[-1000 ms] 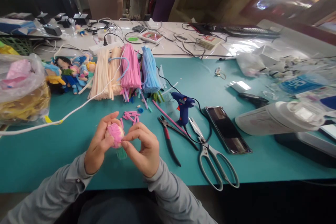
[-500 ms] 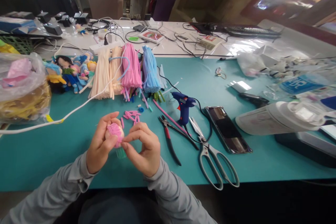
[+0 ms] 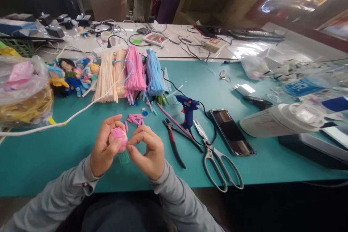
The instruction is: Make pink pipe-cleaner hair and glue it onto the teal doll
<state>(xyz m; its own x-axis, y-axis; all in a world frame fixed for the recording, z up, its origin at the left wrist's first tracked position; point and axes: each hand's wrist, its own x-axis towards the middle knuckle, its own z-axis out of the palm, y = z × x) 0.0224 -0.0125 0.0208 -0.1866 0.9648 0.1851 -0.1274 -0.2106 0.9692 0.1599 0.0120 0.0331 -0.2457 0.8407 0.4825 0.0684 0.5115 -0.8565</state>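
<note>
My left hand (image 3: 104, 148) is wrapped round a small doll piece (image 3: 119, 138) with a pink top and a pale side, its thumb pressed on the front. Below the piece shows a translucent green part (image 3: 124, 157). The thumb and index finger of my right hand (image 3: 149, 153) pinch at the right edge of the piece; what lies between those fingertips is too small to make out. Just behind my hands, short pink pieces (image 3: 135, 118) lie scattered on the green mat (image 3: 81, 166).
Bundles of peach (image 3: 106, 79), pink (image 3: 135, 70) and blue stems (image 3: 154, 74) stand behind. To the right are a blue glue gun (image 3: 188, 110), pliers (image 3: 172, 137), scissors (image 3: 214, 156), a phone (image 3: 231, 132) and a white tumbler (image 3: 277, 120). A white cable (image 3: 81, 110) crosses the left side.
The view has shifted slightly, so objects on the right appear a little further left. Both hands keep nearly the same pose around the doll piece.
</note>
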